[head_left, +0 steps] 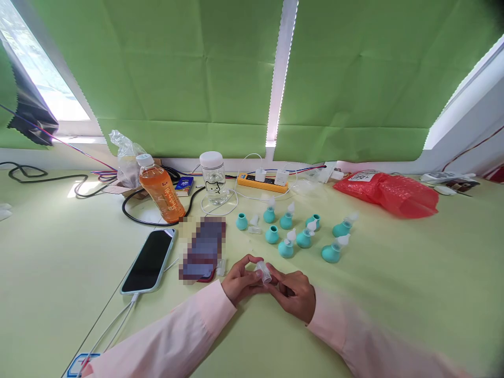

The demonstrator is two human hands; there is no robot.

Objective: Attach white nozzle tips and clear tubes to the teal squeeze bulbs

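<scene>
One phone [151, 261] lies face up well left of the hands, a white cable [134, 298] at its near end. Past it, farther from the hands, is an orange drink bottle [162, 193]. Nearer, just left of the left hand [241, 282], a pixelated item [202, 247] has a small clear piece [221, 268] beside it. Between both hands sits a translucent fitting [264, 272], pinched by the left thumb and forefinger. The right hand [295, 295] has its fingertips at the fitting's right side; whether they grip it, I cannot tell. Beyond the hands stand nine turquoise bulbs [285, 249], six with pale tips, three open-necked. Farther right and beyond lies a red plastic bag [388, 194].
</scene>
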